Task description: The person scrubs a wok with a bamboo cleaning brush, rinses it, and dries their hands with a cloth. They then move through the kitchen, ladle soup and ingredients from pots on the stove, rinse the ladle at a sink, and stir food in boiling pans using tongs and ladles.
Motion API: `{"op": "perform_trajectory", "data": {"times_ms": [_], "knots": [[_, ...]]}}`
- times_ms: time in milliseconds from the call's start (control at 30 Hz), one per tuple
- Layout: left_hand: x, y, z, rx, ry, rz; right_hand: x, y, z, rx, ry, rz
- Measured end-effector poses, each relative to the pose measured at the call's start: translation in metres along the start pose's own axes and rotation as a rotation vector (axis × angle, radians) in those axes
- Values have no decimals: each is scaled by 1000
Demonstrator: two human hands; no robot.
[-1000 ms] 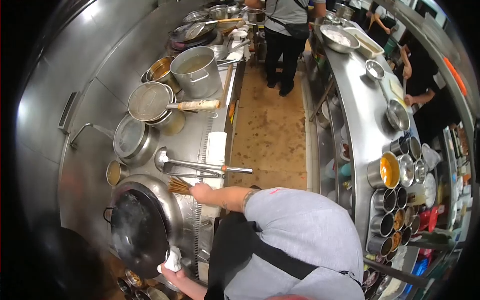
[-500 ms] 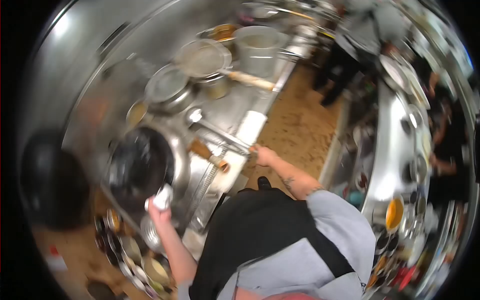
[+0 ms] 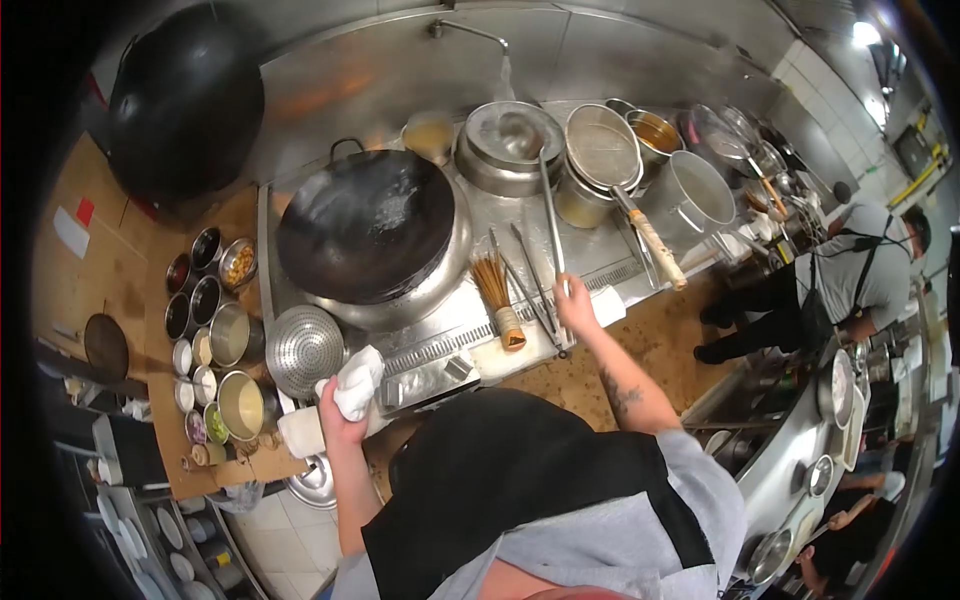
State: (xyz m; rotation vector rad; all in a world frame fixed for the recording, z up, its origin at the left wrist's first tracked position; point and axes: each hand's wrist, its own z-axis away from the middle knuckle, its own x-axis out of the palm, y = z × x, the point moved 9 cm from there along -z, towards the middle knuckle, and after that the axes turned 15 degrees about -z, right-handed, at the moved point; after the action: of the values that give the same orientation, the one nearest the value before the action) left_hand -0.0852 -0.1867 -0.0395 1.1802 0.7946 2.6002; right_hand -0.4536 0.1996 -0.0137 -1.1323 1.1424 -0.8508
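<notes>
White cloth [image 3: 359, 385] fills the closed left hand [image 3: 344, 426]; the right hand [image 3: 576, 305] grips the ladle [image 3: 551, 215], its bowl [image 3: 520, 137] at the far pot [image 3: 480, 172]. The wok [image 3: 365, 230] is set at left, no food visible inside.

Head-worn view — forward and down

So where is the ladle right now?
In the head view, the ladle is right of centre, its bowl in or over the pot, its handle in the right hand.
</notes>
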Motion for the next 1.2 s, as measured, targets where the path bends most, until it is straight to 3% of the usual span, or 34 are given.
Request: {"op": "perform_trajectory", "data": {"times_ms": [67, 133, 200, 267, 300, 367, 400, 467, 500, 567, 733, 900, 1000, 1200], "knots": [[-11, -3, 14, 19, 4, 15, 19, -15, -59, -101, 64, 23], [-16, -9, 20, 49, 3, 5, 34, -48, -102, -39, 144, 72], [-7, -11, 36, 88, 3, -12, 48, -52, -160, -89, 269, 321], [1, -13, 52, 135, 52, -33, 70, -71, -194, 84, 135, 314], [-5, -20, 53, 116, 35, -45, 80, -84, -196, 210, 111, 147], [-4, -28, 53, 96, 60, -125, 105, -106, -216, 336, -217, 43], [2, -32, 50, 82, 67, -166, 103, -132, -204, 414, -111, -345], [18, -30, 38, 59, 87, -180, 133, -122, -229, 928, -379, -1414], [34, -23, 30, 68, 59, -173, 130, -135, -228, 884, -368, -1445], [71, -7, 16, 73, 18, -190, 120, -172, -213, 794, -345, -1508], [134, 17, -58, -5, -63, -202, 118, -217, -176, 808, -370, -1476], [122, 0, -155, 59, 133, -274, 110, -258, -99, 885, -413, -1534], [118, -5, -162, 96, 184, -263, 108, -275, -44, 934, -581, -1559], [127, 0, -112, 45, 128, -249, 104, -269, 39, 961, -627, -1521]]}}
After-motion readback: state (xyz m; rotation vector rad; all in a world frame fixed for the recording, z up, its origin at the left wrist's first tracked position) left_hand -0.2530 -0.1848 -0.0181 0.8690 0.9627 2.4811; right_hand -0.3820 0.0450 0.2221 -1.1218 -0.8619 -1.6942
